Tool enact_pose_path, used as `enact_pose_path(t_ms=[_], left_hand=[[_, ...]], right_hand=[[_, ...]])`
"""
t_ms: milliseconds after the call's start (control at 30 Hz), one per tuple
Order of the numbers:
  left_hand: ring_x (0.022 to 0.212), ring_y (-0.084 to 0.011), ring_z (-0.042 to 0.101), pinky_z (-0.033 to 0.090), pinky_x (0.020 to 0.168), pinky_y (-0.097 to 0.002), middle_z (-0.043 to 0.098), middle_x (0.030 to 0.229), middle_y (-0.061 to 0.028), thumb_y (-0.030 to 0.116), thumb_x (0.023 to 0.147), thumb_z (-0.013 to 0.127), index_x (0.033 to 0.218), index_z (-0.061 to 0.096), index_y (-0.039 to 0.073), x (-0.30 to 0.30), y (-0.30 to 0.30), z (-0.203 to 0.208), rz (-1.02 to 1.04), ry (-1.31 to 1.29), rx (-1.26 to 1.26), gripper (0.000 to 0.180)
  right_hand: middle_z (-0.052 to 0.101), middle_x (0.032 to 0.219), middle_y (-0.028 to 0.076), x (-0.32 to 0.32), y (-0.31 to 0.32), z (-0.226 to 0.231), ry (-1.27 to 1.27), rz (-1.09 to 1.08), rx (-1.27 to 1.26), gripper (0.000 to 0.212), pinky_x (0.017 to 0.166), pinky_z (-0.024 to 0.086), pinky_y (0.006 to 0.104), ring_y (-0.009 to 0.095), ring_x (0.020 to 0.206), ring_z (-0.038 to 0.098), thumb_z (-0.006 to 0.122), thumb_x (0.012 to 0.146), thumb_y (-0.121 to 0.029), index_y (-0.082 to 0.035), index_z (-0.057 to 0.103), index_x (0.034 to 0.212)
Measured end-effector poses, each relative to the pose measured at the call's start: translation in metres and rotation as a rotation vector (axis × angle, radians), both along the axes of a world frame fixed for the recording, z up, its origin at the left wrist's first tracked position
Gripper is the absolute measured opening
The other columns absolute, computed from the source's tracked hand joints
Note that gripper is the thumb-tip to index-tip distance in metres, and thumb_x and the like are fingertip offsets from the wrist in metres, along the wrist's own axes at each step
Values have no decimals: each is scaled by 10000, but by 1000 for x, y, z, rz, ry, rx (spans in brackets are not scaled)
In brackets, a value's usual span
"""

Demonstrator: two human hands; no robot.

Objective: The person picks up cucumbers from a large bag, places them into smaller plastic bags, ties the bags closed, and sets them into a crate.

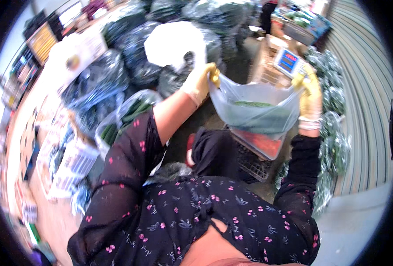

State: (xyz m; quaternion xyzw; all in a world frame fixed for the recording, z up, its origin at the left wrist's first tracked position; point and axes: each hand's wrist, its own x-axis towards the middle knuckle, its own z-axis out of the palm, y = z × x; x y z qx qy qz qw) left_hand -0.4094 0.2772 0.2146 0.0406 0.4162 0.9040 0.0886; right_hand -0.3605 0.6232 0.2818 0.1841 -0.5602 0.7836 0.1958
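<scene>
A clear plastic bag (232, 113) hangs with its mouth stretched wide between my two gloved hands. My left hand (205, 80), in a yellow glove, is closed on the bag's left rim. On the other side, my right hand (309, 93), also in yellow, grips the right rim. Green vegetables (253, 104) lie inside the bag; their exact kind is blurred. Right below it is a plastic crate (274, 155) with something red showing through its wall. A dark slatted crate (254, 166) sits under that one.
Large filled plastic bags (139, 44) crowd the far left. An open bag of long green vegetables (132, 113) stands by my left arm. Cardboard boxes (269, 66) are beyond my hands. Wrapped green produce (334, 146) lines the corrugated wall (360, 88) at right.
</scene>
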Motion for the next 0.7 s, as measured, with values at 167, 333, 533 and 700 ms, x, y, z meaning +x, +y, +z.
enact_pose_path(t_ms=[167, 333, 533, 700], left_hand=[[642, -194, 538, 474, 713, -374, 584, 716, -65, 198, 912, 634, 819, 592, 49, 50, -105, 61, 93, 252, 61, 181], [744, -191, 542, 440, 835, -388, 604, 844, -51, 225, 972, 549, 938, 605, 52, 152, -179, 95, 260, 257, -18, 186], [836, -206, 595, 473, 825, -363, 634, 936, -75, 247, 981, 540, 969, 623, 37, 186, -277, 60, 513, 184, -47, 226], [913, -227, 667, 502, 896, -362, 693, 1002, -117, 197, 958, 582, 1069, 635, -3, 209, -337, -30, 476, -4, -328, 235]], right_hand=[[531, 1400, 139, 1, -104, 51, 151, 182, 188, 539, 989, 466, 329, 206, 1155, 596, 552, 956, -198, 51, 431, 1420], [695, 1084, 180, -5, -200, 35, 108, 470, 124, 417, 915, 516, 316, 210, 961, 671, 507, 970, -128, 34, 519, 1354], [692, 1076, 175, -26, -341, -28, -49, 600, 101, 378, 931, 500, 354, 226, 969, 659, 497, 973, -94, 55, 521, 1320], [684, 1141, 134, -24, -436, -100, -139, 936, 167, 318, 970, 500, 347, 210, 1059, 649, 454, 993, -33, 3, 571, 1287]])
